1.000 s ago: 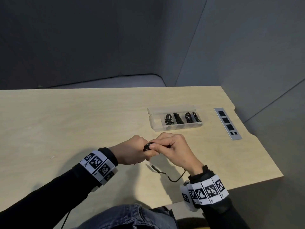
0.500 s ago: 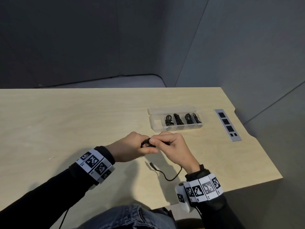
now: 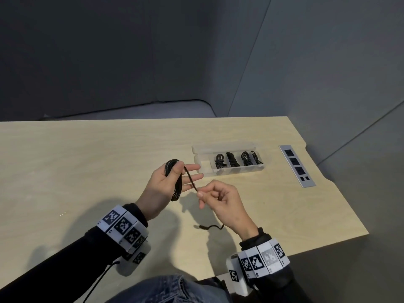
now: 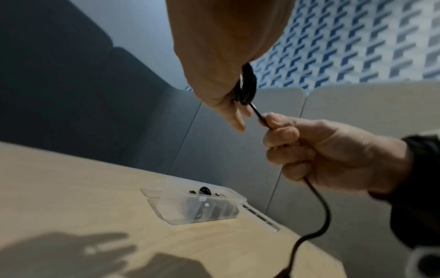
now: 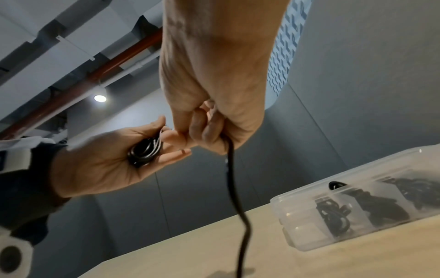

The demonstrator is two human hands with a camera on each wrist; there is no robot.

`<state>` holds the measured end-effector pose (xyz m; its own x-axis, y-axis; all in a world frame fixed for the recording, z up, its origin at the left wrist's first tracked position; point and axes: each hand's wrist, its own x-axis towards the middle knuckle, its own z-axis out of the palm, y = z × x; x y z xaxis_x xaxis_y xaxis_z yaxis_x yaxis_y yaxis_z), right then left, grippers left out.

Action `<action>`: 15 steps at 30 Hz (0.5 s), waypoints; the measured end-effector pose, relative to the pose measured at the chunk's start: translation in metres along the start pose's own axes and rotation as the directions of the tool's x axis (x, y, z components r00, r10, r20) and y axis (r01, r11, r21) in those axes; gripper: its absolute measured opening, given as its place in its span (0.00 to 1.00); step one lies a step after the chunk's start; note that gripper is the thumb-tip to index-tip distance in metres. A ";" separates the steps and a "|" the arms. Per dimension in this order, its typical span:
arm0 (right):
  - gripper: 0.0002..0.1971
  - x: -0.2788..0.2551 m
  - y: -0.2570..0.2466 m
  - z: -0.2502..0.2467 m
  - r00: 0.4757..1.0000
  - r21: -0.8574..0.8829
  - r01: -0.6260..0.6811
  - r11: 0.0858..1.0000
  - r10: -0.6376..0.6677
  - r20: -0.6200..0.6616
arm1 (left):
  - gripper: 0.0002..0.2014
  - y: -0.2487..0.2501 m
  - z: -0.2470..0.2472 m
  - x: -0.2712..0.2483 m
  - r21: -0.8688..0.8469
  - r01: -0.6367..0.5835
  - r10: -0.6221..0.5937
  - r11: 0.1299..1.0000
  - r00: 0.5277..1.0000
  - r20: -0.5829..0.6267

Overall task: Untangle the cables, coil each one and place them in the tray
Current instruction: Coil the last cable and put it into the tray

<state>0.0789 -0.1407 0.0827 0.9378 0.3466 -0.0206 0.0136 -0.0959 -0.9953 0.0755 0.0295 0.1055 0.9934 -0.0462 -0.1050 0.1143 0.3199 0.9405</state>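
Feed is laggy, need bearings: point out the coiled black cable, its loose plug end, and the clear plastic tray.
coiled black cable (image 3: pixel 175 182), head view, loops across left palm
loose plug end (image 3: pixel 202 227), head view, connector tip
clear plastic tray (image 3: pixel 202 166), head view, bare left compartment

Black cable (image 3: pixel 175 182), clear tray (image 3: pixel 202 169), pale wood table (image 3: pixel 87 162)

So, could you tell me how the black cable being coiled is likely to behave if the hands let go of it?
The black cable looks floppy: its free end droops in a curve below the right hand. The loops held in the left hand would probably spring loose. It seems light, since a thumb pins it.
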 end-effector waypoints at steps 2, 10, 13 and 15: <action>0.06 -0.003 0.001 0.007 0.998 0.039 -0.031 0.999 0.029 0.049 | 0.16 -0.001 0.004 0.002 -0.053 -0.023 0.019 0.998 0.998 -0.066; 0.05 -0.020 -0.005 0.023 0.979 -0.181 -0.043 0.983 0.077 0.187 | 0.20 0.003 0.004 0.010 0.036 0.139 -0.129 0.990 0.973 -0.194; 0.07 -0.028 -0.012 0.024 0.993 -0.256 -0.024 0.967 0.052 0.106 | 0.25 0.002 -0.002 0.013 0.140 0.208 -0.187 0.968 0.971 -0.149; 0.19 -0.027 -0.021 0.020 0.999 -0.308 -0.024 0.951 0.032 0.022 | 0.31 -0.003 -0.003 0.012 0.199 0.267 -0.250 0.943 0.963 -0.103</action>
<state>0.0462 -0.1291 0.1026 0.9300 0.3635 -0.0542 0.0978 -0.3869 -0.9169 0.0870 0.0308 0.1006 0.9287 -0.0267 -0.3700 0.3707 0.1012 0.9232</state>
